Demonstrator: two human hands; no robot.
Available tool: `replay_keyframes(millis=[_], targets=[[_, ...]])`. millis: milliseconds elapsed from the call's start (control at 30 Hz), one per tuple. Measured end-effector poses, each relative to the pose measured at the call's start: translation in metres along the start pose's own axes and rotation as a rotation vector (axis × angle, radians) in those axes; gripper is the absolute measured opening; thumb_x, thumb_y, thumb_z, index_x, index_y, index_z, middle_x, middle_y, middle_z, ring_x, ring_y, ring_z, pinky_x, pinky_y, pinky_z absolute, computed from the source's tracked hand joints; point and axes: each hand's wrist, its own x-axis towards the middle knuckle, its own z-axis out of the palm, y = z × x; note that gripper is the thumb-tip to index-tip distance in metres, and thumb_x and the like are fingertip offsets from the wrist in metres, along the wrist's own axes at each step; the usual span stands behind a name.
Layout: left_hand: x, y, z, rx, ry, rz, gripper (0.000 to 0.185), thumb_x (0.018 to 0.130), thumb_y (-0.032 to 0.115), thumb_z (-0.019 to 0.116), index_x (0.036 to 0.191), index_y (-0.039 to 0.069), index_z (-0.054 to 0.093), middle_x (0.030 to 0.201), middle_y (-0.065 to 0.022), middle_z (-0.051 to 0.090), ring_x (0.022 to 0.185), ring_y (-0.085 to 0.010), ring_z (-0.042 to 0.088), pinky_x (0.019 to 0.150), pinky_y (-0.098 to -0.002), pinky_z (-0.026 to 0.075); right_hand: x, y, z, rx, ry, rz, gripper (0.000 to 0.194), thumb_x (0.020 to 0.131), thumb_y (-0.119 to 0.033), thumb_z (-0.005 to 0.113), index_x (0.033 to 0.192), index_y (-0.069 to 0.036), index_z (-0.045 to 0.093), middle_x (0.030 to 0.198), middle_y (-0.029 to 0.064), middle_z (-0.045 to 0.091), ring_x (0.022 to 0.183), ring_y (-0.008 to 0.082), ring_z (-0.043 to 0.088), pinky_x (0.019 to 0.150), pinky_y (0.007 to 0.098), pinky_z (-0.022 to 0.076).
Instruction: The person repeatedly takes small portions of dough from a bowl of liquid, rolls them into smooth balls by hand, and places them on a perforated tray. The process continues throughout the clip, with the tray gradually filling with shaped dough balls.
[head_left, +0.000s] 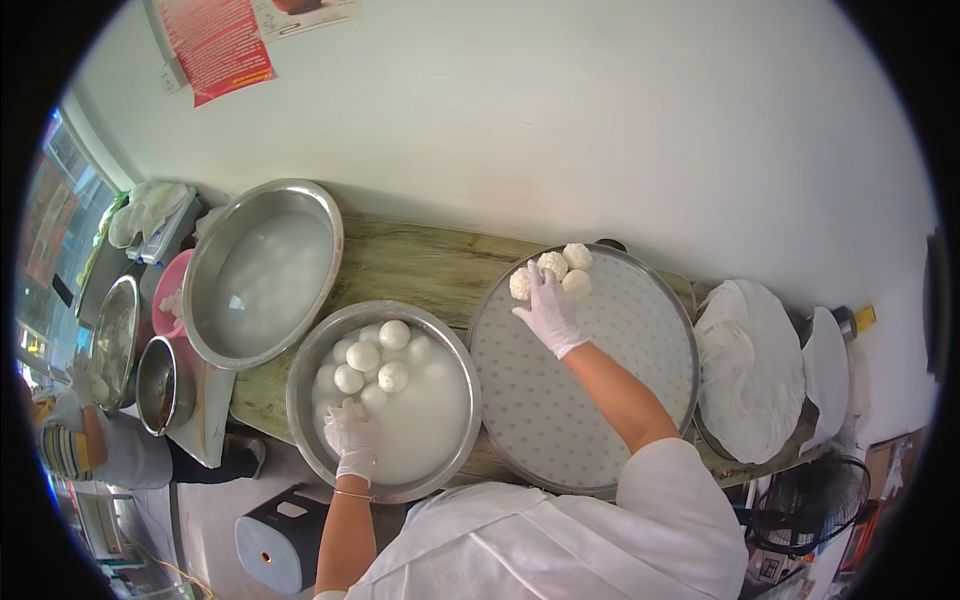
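White balls float in cloudy liquid in a metal basin. My left hand, in a thin translucent glove, reaches into this basin at the lower left; its fingertips are partly in the liquid, and whether they grip a ball is unclear. My right hand, gloved too, is over the far edge of a round steamer tray lined with a dotted sheet. Its fingers touch or nearly touch several rough-coated white balls grouped there; the hold cannot be made out.
A larger metal basin of cloudy liquid stands at the back left. Beyond it are a pink basin and a metal bowl. White plastic covers something at the right. A co-worker works at the far left.
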Motion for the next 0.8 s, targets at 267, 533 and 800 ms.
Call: replay_keyframes(millis=[267,533,800], targets=[[-0.034,0.007,-0.006,-0.111,-0.086,-0.103,0.037,0.076,0.031,0.065,0.103,0.007,0.056,0.109,-0.0209,0.055,0.101,-0.0393,0.058,0.082,-0.0474,0.051,-0.062,-0.084,-0.004,0.506,-0.312,-0.117,0.046,0.082,-0.03,0.068,0.118,-0.007,0.051,0.108,0.0182,0.055,0.09,0.0351,0.06,0.078,0.0439,0.0503],[-0.027,-0.013,0.017,-0.373,-0.213,-0.332,0.056,0.074,0.035,0.067,0.116,-0.001,0.058,0.108,-0.0261,0.063,0.104,-0.0374,0.063,0.088,-0.0436,0.051,-0.085,-0.137,-0.025,0.421,-0.222,-0.479,0.049,0.078,-0.026,0.07,0.114,0.003,0.056,0.098,0.0206,0.059,0.087,0.0358,0.06,0.08,0.0442,0.0494],[-0.014,-0.021,0.056,0.073,-0.454,0.353,0.031,0.093,0.021,0.046,0.113,0.007,0.065,0.115,-0.0181,0.064,0.105,-0.0327,0.064,0.089,-0.0389,0.051,-0.115,-0.22,0.065,0.775,-0.924,0.089,0.054,0.093,-0.039,0.053,0.128,0.002,0.051,0.117,0.0287,0.059,0.113,0.0369,0.056,0.098,0.0412,0.043]])
